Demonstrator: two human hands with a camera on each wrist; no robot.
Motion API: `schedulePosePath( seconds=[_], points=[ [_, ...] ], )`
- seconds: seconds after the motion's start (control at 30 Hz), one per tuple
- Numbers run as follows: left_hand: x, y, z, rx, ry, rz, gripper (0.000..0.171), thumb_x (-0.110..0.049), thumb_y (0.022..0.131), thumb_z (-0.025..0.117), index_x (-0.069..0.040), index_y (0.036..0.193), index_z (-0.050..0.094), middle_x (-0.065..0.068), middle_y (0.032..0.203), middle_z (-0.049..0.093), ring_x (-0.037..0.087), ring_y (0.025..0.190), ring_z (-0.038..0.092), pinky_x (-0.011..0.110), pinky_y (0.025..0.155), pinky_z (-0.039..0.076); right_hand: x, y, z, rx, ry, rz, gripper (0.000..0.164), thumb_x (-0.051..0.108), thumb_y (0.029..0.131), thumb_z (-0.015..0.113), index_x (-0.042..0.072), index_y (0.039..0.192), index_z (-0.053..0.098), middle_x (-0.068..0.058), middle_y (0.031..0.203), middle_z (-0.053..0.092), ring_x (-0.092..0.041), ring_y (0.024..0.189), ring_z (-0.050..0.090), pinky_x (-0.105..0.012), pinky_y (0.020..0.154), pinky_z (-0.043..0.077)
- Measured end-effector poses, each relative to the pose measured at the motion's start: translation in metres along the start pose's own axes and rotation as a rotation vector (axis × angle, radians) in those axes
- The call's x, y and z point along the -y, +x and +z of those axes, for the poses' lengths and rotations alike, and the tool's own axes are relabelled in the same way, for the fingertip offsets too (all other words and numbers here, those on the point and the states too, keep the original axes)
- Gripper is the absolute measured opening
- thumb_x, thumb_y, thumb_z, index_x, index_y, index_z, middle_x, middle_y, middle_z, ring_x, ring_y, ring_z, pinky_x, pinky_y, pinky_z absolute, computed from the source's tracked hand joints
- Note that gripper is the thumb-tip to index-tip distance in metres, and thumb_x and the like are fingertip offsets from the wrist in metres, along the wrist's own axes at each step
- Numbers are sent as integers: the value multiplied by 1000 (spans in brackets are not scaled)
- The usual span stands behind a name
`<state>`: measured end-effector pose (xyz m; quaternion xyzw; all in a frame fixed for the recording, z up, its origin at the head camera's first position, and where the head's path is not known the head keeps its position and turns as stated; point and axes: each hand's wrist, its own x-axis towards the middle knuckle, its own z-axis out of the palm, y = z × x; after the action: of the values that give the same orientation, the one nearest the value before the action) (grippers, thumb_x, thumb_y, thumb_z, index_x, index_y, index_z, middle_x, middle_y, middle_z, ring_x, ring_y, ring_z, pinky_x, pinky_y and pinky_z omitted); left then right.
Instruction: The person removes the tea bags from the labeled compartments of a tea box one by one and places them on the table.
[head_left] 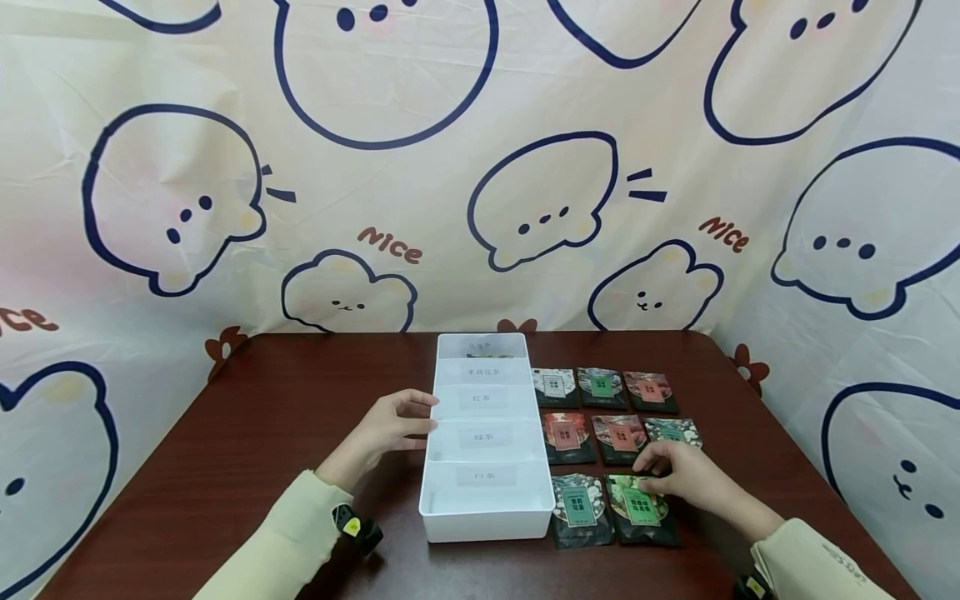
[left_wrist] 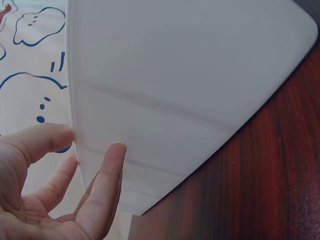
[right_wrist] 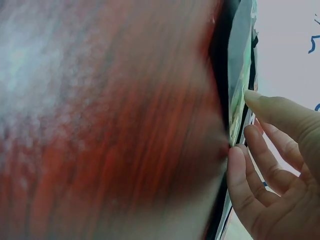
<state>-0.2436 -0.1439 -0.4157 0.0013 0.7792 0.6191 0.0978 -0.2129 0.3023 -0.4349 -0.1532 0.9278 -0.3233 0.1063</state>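
A long white divided box (head_left: 486, 527) stands mid-table with labelled compartments running front to back. My left hand (head_left: 393, 427) rests at its left side, fingertips against the rim and outer wall (left_wrist: 165, 75), fingers spread and loosely bent. Right of the box, square tea packets lie in rows. My right hand (head_left: 686, 475) is at the upper right of the green tea packet (head_left: 641, 510) in the front row. In the right wrist view, the thumb touches this packet's (right_wrist: 237, 107) face and other fingertips are at its edge, with a gap between them.
Beside the green packet lies a teal-labelled packet (head_left: 582, 508). Red packets (head_left: 567, 435) and a partly covered teal one (head_left: 672, 430) form the middle row; white, green and red packets (head_left: 651, 390) lie behind. A printed curtain (head_left: 442, 208) hangs behind the dark wooden table (head_left: 315, 375).
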Motion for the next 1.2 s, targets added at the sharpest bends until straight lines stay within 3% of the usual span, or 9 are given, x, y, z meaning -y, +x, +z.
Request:
schedulePosePath(
  seconds=[0.17, 0.43, 0.57, 0.83, 0.97, 1.2],
  points=[
    [0, 0, -1, -1, -7, -4, 36, -4, 84, 72, -4, 119, 61, 20, 119, 58, 23, 88, 66, 43, 78, 60, 4, 0, -4, -11, 40, -1, 20, 21, 82, 77, 12, 97, 66, -1, 89, 63, -10, 73, 57, -27, 56, 48],
    [-1, 0, -2, 2, -7, -4, 36, -5, 84, 72, -4, 118, 61, 20, 118, 57, 23, 88, 66, 44, 79, 59, 21, 14, -23, -66, 56, -104, 21, 21, 85, 74, 9, 101, 68, -5, 99, 67, -7, 81, 59, -26, 63, 51],
    [-1, 0, -2, -4, 3, -5, 36, -6, 84, 72, -5, 119, 61, 19, 119, 58, 23, 88, 66, 44, 79, 59, 39, 26, -38, -107, 120, -164, 23, 23, 86, 74, 10, 104, 67, -6, 98, 66, -10, 83, 61, -28, 68, 54],
    [-1, -1, -1, -12, 6, -10, 36, -6, 84, 73, -5, 118, 61, 19, 119, 58, 23, 87, 66, 45, 80, 59, 81, 66, -58, -135, 265, -259, 29, 27, 88, 71, 11, 112, 64, -10, 106, 66, -16, 92, 64, -29, 76, 56],
    [-1, -1, -1, -1, -6, -9, 36, -5, 84, 72, -5, 118, 61, 19, 118, 58, 23, 88, 66, 45, 80, 59, 98, 93, -57, -113, 331, -250, 35, 31, 89, 71, 11, 116, 63, -9, 114, 65, -19, 101, 63, -30, 83, 56],
    [-1, 0, 0, 3, -15, -12, 36, -5, 84, 72, -4, 118, 61, 20, 118, 57, 23, 87, 66, 45, 79, 59, 127, 136, -47, -92, 356, -246, 38, 33, 89, 70, 12, 119, 61, -6, 121, 64, -22, 114, 60, -44, 99, 50]
  ],
)
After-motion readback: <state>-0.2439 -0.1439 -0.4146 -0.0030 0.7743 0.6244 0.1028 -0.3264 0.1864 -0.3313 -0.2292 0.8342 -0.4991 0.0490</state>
